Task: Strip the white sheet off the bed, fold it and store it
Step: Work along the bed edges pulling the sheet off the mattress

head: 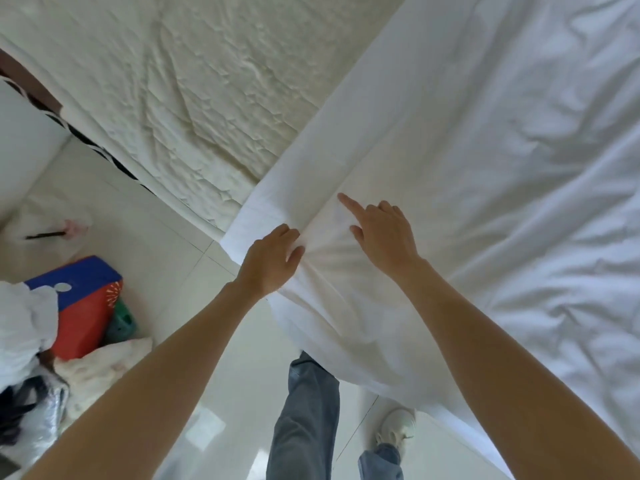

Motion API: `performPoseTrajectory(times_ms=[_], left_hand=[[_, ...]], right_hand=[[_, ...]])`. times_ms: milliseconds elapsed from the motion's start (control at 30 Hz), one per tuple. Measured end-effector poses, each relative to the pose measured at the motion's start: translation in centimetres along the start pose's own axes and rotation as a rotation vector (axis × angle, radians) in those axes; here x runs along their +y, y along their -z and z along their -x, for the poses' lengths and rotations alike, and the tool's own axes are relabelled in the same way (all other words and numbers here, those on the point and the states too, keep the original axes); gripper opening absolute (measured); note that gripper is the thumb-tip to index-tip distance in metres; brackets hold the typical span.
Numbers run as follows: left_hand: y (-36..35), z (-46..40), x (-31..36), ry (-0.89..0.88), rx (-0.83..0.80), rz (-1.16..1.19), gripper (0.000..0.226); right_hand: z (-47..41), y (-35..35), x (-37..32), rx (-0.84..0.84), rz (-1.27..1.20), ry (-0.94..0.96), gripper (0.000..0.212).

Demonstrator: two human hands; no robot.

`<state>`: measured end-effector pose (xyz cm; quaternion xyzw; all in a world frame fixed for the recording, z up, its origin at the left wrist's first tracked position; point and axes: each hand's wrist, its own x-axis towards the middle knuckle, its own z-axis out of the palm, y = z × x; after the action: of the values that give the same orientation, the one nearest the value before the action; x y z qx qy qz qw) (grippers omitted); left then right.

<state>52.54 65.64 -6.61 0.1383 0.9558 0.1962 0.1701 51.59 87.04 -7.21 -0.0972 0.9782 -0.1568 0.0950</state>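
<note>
The white sheet (467, 161) lies folded back across the right half of the bed, its straight edge running diagonally from top centre to the near corner. The bare cream mattress pad (180, 88) shows on the left. My left hand (273, 261) grips a bunch of the sheet near its corner at the bed's edge. My right hand (384, 233) rests on the sheet just to the right, index finger stretched out and pressing the cloth, the other fingers curled. The sheet's near part hangs over the bed's edge.
The glossy white tiled floor (166, 258) runs along the bed's left side. A red and blue box (83, 306), white bags and a bundle of cloth (24, 327) crowd the lower left. My legs in jeans (308, 420) and a white shoe (398, 427) stand below.
</note>
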Motion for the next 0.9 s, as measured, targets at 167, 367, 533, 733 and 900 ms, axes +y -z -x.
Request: performPoseTrajectory(times_ms=[167, 367, 533, 733, 900], left_hand=[[2.8, 2.8, -4.7, -0.042, -0.06, 0.057, 0.022], [1.7, 4.0, -8.7, 0.186, -0.213, 0.155, 0.021], [1.7, 3.9, -12.0, 0.328, -0.087, 0.151, 0.01], [-0.6, 3.0, -14.4, 0.419, -0.058, 0.127, 0.014], [-0.6, 3.0, -14.9, 0.376, -0.044, 0.132, 0.015]], right_hand=[[-4.7, -0.3, -6.2, -0.067, 0.005, 0.169, 0.061], [-8.4, -2.5, -9.7, -0.017, 0.138, 0.212, 0.011], [-10.4, -3.4, -12.2, 0.133, 0.072, 0.21, 0.016], [-11.5, -6.8, -12.6, 0.054, 0.078, 0.174, 0.014], [-11.9, -6.9, -12.0, 0.0, 0.06, 0.172, 0.014]])
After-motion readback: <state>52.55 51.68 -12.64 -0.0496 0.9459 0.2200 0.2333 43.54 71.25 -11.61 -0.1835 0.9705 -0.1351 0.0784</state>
